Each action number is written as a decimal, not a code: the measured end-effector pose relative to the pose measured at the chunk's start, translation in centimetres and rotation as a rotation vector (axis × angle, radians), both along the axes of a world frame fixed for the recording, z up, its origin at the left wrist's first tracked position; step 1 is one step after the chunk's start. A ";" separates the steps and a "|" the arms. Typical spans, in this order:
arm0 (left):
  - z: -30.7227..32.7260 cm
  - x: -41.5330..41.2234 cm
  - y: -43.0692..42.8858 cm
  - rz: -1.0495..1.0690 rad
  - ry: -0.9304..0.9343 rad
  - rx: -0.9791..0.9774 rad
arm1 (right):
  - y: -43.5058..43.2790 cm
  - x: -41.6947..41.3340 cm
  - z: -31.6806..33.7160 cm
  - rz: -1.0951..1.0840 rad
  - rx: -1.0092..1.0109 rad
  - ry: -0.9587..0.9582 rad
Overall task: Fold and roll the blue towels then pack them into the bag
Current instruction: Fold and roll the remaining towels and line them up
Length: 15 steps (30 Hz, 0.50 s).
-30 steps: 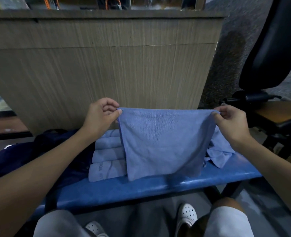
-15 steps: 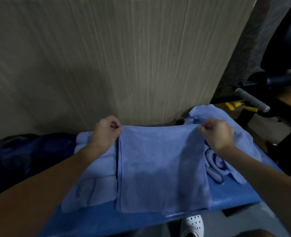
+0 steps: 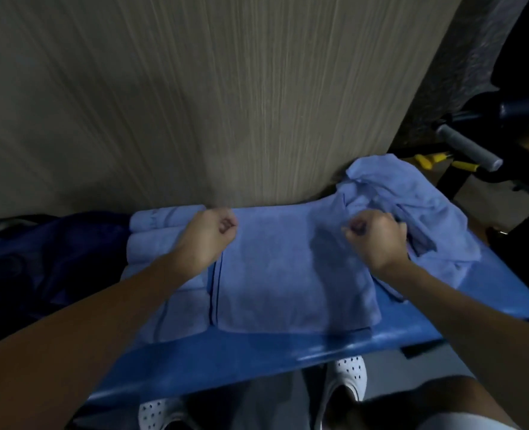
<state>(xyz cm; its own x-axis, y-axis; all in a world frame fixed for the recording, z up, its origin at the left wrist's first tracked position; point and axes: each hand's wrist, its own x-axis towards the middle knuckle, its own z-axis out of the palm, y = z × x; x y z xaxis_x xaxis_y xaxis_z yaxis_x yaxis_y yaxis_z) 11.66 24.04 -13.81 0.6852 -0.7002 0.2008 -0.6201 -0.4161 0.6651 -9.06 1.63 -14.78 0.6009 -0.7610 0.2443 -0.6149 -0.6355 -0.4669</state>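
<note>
Blue towel (image 3: 294, 274) lies folded flat on the worktop (image 3: 257, 361), far corners pinched by the curled left hand (image 3: 208, 240) and right hand (image 3: 378, 240), rolling not yet begun; rolled towels (image 3: 160, 231) wait left beside the bag (image 3: 55, 259), a loose heap (image 3: 412, 206) right, none seen packed.

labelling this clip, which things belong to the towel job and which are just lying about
Job: flat towel gripped by left hand and right hand; rolled towels; loose towels; dark blue bag; blue bench.
Lying about: yellow-handled tool; grey padded bar; wood-grain panel.
</note>
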 end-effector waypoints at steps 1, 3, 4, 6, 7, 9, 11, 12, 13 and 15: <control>-0.1 -1.0 0.7 -0.052 -0.012 0.036 | 1.0 -1.0 -0.4 0.026 0.037 -0.012; -0.5 -3.3 2.0 -0.185 -0.056 0.105 | 2.7 -3.1 -1.5 0.093 0.093 0.003; -1.0 -4.3 2.6 -0.242 -0.064 0.130 | 3.5 -4.2 -2.2 0.126 0.111 0.015; -2.2 -6.0 4.0 -0.316 -0.075 0.178 | 4.9 -6.2 -3.4 0.161 0.127 0.040; -2.8 -6.6 4.6 -0.343 -0.091 0.199 | 5.5 -7.0 -4.0 0.157 0.136 0.062; -3.9 -7.3 5.8 -0.403 -0.156 0.270 | 6.4 -8.5 -5.0 0.127 0.182 0.119; -4.4 -7.7 6.4 -0.461 -0.276 0.380 | 6.7 -9.6 -5.9 0.087 0.266 0.128; -4.5 -7.7 6.6 -0.478 -0.335 0.435 | 6.7 -9.9 -6.2 0.050 0.303 0.090; -4.6 -7.7 6.7 -0.488 -0.380 0.475 | 6.7 -10.0 -6.4 0.011 0.327 0.052; -4.6 -7.6 6.6 -0.491 -0.442 0.517 | 6.6 -9.9 -6.2 -0.066 0.383 0.009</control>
